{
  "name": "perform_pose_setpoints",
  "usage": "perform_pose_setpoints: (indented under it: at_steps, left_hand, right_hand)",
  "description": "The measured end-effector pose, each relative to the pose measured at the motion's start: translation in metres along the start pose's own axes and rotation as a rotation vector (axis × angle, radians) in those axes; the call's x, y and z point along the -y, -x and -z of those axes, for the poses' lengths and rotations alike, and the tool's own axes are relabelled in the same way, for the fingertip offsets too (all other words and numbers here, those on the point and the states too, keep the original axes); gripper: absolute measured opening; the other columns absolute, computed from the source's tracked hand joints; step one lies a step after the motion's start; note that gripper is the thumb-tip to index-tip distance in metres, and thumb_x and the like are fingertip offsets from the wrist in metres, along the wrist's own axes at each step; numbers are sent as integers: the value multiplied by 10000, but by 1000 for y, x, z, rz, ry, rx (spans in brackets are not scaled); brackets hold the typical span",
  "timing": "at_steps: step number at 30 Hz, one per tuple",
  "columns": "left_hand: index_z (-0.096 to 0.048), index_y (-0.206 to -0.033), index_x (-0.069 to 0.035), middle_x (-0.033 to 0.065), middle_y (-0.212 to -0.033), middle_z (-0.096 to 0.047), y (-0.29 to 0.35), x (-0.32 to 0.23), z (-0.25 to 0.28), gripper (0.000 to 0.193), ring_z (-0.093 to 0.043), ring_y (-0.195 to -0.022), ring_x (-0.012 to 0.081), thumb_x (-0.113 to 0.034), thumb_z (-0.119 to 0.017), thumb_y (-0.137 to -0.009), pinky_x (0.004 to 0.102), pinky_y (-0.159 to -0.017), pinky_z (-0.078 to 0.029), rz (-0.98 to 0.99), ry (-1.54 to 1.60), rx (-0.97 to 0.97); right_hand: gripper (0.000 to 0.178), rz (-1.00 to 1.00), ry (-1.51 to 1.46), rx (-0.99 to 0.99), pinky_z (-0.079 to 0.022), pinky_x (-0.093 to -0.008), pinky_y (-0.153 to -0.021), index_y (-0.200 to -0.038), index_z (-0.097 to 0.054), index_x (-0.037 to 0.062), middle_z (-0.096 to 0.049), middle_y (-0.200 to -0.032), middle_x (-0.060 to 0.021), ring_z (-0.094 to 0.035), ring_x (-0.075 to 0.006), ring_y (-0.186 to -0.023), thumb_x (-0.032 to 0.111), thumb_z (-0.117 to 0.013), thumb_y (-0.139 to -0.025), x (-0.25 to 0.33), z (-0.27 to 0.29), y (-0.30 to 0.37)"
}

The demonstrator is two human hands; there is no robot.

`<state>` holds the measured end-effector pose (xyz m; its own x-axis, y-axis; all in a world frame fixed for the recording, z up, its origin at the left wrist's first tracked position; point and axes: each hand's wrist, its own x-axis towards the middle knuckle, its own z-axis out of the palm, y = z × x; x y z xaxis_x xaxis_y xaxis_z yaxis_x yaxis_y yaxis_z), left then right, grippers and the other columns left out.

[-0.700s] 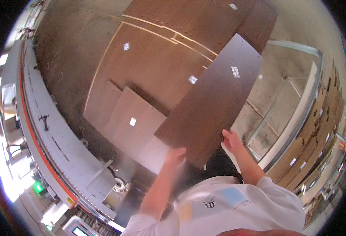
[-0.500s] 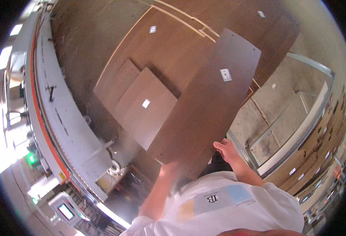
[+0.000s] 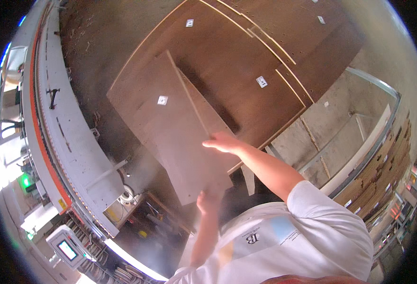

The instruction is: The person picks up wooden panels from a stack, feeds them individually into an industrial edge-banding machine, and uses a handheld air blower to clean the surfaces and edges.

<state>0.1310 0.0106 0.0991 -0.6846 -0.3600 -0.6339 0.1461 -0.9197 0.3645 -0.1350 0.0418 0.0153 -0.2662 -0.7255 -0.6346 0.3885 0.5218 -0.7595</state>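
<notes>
Panel [image 3: 180, 128], brown, oblong: lying slantwise in front of you over the stacked boards, its near end pointing toward your body; whether it is resting fully on them, you cannot be telling from this view.

Right hand [image 3: 225, 142]: closing around the panel's right long edge, thumb side uppermost, the underside fingers hiding from view.

Left hand [image 3: 207, 202]: gripping the panel's near end close to a corner, partly blurring, its fingers bending nearly shut on the board.

Smaller board [image 3: 207, 111], brown: showing from under the panel's right edge.

Large boards [image 3: 227, 57], brown: spreading beneath and beyond, pale strips [image 3: 284, 51] marking their edges, white labels [image 3: 261, 82] dotting their faces.

Metal frame [image 3: 392, 97]: standing to your right, a board stack [image 3: 374, 182] lying beside it.

Machine bed [image 3: 76, 128], pale: curving along your left, an orange strip [image 3: 34, 113] running its length.

White roll [image 3: 127, 194]: sitting near the bed's closer end.

Screen unit [image 3: 67, 250]: glowing at lower left.
</notes>
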Motion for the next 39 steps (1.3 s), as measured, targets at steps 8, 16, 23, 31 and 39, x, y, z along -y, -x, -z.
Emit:
perform_pose_setpoints:
  at_steps: [8, 16, 23, 31, 39]
  left_hand:
    - [-621, -1124, -52, 119, -1111, -666, -50, 38, 238, 250, -656, -987, 308, -276, -610, -1014, 464, -910, -554, 187, -586, -349]
    - [-607, -1253, -5, 142, -1113, -695, -93, 77, 119, 328, -684, -977, 274, -243, -519, -1045, 421, -827, -575, 524, -1154, -217]
    - [-526, -1366, -35, 172, -1179, -696, -101, 124, 62, 461, -710, -958, 257, -366, -570, -1049, 371, -806, -584, 529, -1088, -210]
    - [-590, -1243, -57, 99, -1082, -715, -148, 150, 55, 372, -689, -893, 170, -367, -597, -1037, 328, -767, -558, 636, -1082, -232]
    - [-625, -1175, -38, 99, -1077, -698, -304, 216, -9, 325, -657, -968, 188, -330, -578, -1040, 349, -837, -528, 526, -923, -85]
  right_hand:
    - [400, -44, 316, -227, -548, -396, -897, -1159, -715, 118, -751, -1118, -113, -711, -276, -1053, 451, -657, -946, -79, 83, -4]
    - [451, -202, 577, -861, -545, -483, -921, -1261, -656, 136, -732, -1121, -164, -693, -370, -1066, 466, -626, -955, -131, 352, -9]
    - [617, -468, 687, -977, -504, -476, -1032, -1515, -439, 151, -651, -1360, -164, -618, -341, -1264, 422, -589, -982, -86, 483, -27]
    - [549, -527, 778, -836, -544, -496, -902, -1434, -468, 149, -727, -1160, -139, -691, -350, -1103, 308, -637, -935, -72, 482, -15]
    - [417, -306, 763, -573, -557, -510, -852, -1258, -610, 142, -744, -990, -173, -712, -380, -970, 265, -628, -861, -141, 319, 31]
